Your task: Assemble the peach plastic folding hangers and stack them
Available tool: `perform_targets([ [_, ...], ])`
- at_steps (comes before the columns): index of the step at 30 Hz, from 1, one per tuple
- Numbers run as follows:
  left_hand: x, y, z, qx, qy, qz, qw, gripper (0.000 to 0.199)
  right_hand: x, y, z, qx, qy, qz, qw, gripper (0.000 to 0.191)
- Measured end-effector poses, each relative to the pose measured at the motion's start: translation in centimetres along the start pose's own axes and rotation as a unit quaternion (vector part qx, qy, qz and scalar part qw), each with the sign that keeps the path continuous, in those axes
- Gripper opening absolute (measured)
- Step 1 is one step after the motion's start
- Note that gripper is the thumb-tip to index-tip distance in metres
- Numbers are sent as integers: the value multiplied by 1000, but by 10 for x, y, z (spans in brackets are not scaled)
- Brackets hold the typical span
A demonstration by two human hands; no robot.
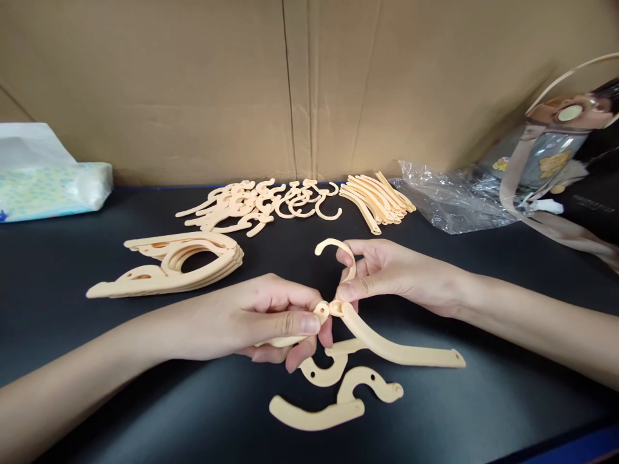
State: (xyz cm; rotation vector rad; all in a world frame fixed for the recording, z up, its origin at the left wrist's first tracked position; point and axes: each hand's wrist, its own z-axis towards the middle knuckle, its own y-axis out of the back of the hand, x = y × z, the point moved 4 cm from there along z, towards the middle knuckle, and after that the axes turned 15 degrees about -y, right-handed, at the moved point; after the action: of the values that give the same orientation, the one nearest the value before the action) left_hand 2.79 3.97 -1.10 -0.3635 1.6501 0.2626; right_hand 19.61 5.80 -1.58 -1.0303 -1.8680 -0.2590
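My left hand pinches a cream plastic arm piece, its holed end showing past the thumb. My right hand grips a cream hook between thumb and fingers, the curve pointing up and left. At the hook's base is the end of a long curved arm, which reaches right over the black table. The two held ends meet or nearly meet between my hands. Below them lie a curved S-shaped piece with a short arm and another curved piece, partly hidden by my left fingers.
A stack of folded hanger frames lies left on the black table. Behind are piles of curved pieces and hooks, long arms, clear plastic, a tissue pack and a strapped bottle.
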Motion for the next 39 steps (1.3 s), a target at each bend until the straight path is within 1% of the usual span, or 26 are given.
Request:
perform_targets([
  [5, -1, 0, 0, 13, -1, -6, 1000, 26, 0, -1, 1, 10, -2, -8, 1000, 42],
  [9, -1, 1, 1, 26, -10, 8, 1000, 25, -1, 0, 1, 19, -7, -11, 1000, 42],
  [15, -4, -1, 3, 13, -24, 28, 999, 25, -1, 3, 3, 31, -18, -21, 999, 40],
  [19, -5, -4, 5, 8, -32, 35, 999, 23, -1, 3, 2, 32, -9, -31, 999, 38],
  [23, -4, -9, 8, 17, -28, 22, 999, 23, -1, 2, 2, 49, -17, -45, 998, 32],
  [25, -3, -9, 9, 13, -21, 20, 999, 25, 0, 1, 2, 50, -21, -50, 997, 31],
  [29, -1, -9, 8, -4, 22, 12, 1000, 29, 2, 2, 2, 16, -2, -69, 997, 39],
  [32, -1, -11, 7, -11, 40, 10, 999, 30, 4, 0, -1, 3, -1, -84, 996, 41],
  [35, 0, -13, 7, -42, 56, -1, 998, 30, 7, -3, -5, -18, 4, -99, 995, 42],
  [39, 2, -14, 8, -91, 55, -4, 994, 29, 10, -4, -7, -49, 20, -109, 993, 41],
])
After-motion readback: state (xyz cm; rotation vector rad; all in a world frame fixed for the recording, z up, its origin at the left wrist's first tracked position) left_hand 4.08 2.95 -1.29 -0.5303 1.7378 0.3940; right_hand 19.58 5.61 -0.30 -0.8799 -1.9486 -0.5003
